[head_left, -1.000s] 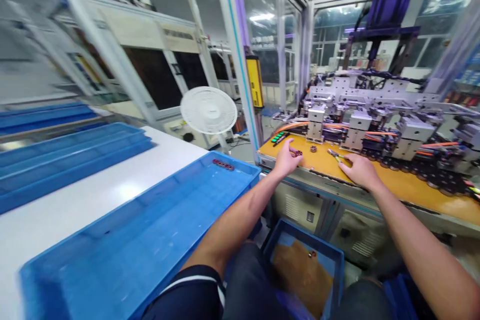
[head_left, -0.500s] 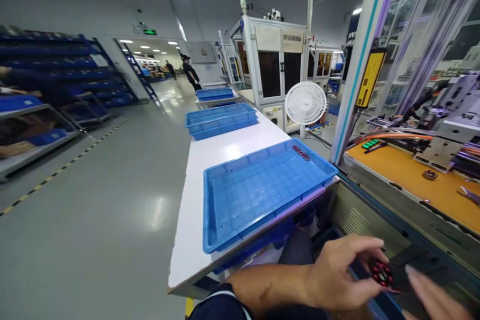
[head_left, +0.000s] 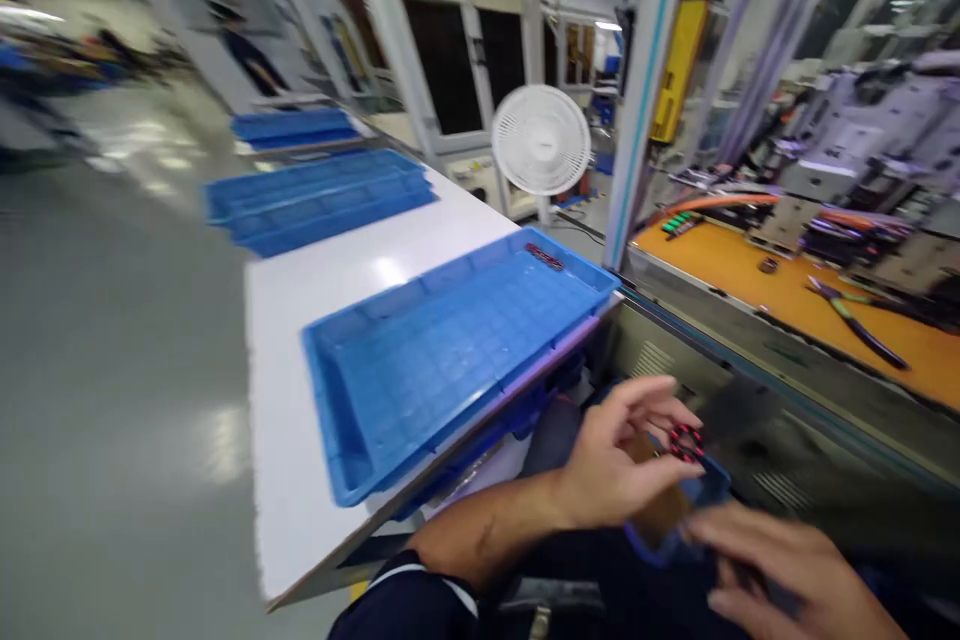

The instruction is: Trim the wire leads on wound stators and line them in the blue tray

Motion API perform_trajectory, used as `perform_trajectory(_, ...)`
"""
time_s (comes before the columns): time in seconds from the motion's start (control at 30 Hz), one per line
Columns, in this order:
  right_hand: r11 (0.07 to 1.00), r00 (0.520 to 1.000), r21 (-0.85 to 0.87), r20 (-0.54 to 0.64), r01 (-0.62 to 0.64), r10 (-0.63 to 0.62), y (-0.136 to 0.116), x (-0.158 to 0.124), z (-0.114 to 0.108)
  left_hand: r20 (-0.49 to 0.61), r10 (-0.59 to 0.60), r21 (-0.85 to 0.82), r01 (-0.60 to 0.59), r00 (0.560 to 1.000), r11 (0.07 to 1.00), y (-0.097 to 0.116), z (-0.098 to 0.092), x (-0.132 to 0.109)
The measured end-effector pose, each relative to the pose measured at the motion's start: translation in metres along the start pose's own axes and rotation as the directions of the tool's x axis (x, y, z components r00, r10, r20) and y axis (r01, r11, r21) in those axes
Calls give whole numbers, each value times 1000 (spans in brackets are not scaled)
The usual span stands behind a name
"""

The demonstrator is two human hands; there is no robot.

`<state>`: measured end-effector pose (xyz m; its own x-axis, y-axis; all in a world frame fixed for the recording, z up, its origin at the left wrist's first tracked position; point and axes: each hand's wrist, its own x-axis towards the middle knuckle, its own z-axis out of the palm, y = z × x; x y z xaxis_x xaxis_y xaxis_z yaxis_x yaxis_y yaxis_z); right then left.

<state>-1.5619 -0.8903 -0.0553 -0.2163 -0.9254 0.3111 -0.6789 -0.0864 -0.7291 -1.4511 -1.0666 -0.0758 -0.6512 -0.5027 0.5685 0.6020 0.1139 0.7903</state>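
My left hand [head_left: 622,455] is closed, pinching a small black-and-red ring-shaped part [head_left: 685,443] between thumb and fingers. Lower and to its right is my right hand [head_left: 787,560], its fingers bent and smeared by motion. A dark patch shows between those fingers, but whether it is a held thing I cannot make out. Beneath both hands sits a small blue bin [head_left: 709,488] with something brown in or against it, partly hidden. On the white table, a large blue tray [head_left: 450,340] has a short row of dark red parts [head_left: 544,256] in its far right corner.
Stacked blue trays [head_left: 322,205] stand farther along the white table [head_left: 289,340]. A white fan [head_left: 541,140] is behind it. At right, an orange machine bench [head_left: 795,305] carries pliers [head_left: 855,315] and a small ring part [head_left: 768,265]. A person [head_left: 251,50] stands in the background.
The view has swung right and down, so the scene sits farther left. My left hand still pinches the ring-shaped part. My right hand has moved below it, its fingers now more bent.
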Motion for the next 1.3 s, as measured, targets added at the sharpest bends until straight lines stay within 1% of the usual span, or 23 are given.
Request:
perform_trajectory(0.03,992,992,59,-45,-112,115,-6,4,-2,-5,25,32,-25,1000,999,4,0,0)
perform_trajectory(0.07,979,977,128,-117,-162,177,-12,9,-5,-9,45,62,-45,999,997,7,0,0)
perform_trajectory(0.1,947,955,222,-136,-231,265,-17,14,-7,-15,66,81,-64,998,995,8,0,0)
perform_trajectory(0.13,900,927,335,-153,-278,343,-21,18,-9,-13,83,91,-81,996,993,8,1,1)
perform_trajectory(0.2,793,889,530,-144,-302,435,-26,26,-8,7,102,93,-102,995,990,7,3,1)
perform_trajectory(0.27,705,878,649,-116,-286,464,-28,31,-2,54,113,90,-117,992,989,6,6,0)
perform_trajectory(0.3,678,880,683,-108,-273,463,-27,32,3,77,119,91,-126,990,988,6,8,-1)
perform_trajectory(0.4,630,883,749,-136,-206,450,-24,28,20,110,120,90,-130,987,987,7,10,-2)
perform_trajectory(0.47,596,872,788,-173,-156,458,-19,19,30,88,61,64,-66,994,996,8,9,-2)
perform_trajectory(0.57,554,875,817,-143,-160,463,-13,6,35,75,-58,-6,59,996,998,9,5,-2)
perform_trajectory(0.63,573,882,803,-139,-166,450,-12,2,31,109,-71,-14,73,991,997,8,4,-3)
perform_trajectory(0.7,604,887,778,-146,-170,438,-13,4,23,168,-49,8,48,985,999,6,5,-4)
perform_trajectory(0.77,611,893,774,-145,-165,425,-16,7,19,222,-25,-7,27,975,1000,6,8,-6)
perform_trajectory(0.8,606,892,780,-152,-156,426,-16,8,18,233,-34,-38,44,972,998,6,9,-6)
perform_trajectory(0.83,597,886,790,-170,-140,432,-17,7,19,237,-63,-80,84,969,993,7,10,-6)
perform_trajectory(0.9,572,870,812,-194,-117,453,-16,3,23,242,-171,-175,216,955,961,9,12,-6)
perform_trajectory(0.97,563,869,817,-180,-128,460,-14,-3,25,280,-280,-250,352,918,902,11,11,-4)
perform_trajectory(1.03,597,884,790,-174,-139,435,-14,-8,21,330,-338,-286,435,881,854,11,9,-3)
perform_trajectory(1.1,663,893,730,-175,-165,415,-16,-8,13,354,-366,-287,473,861,833,10,9,-1)
perform_trajectory(1.17,720,893,654,-147,-234,424,-20,-4,4,358,-374,-277,480,855,833,9,10,-1)
perform_trajectory(1.23,757,882,570,-112,-321,458,-24,2,-2,350,-377,-253,474,858,843,7,12,-2)
perform_trajectory(1.3,779,873,506,-98,-369,477,-27,6,-5,333,-403,-211,484,853,849,5,14,-3)
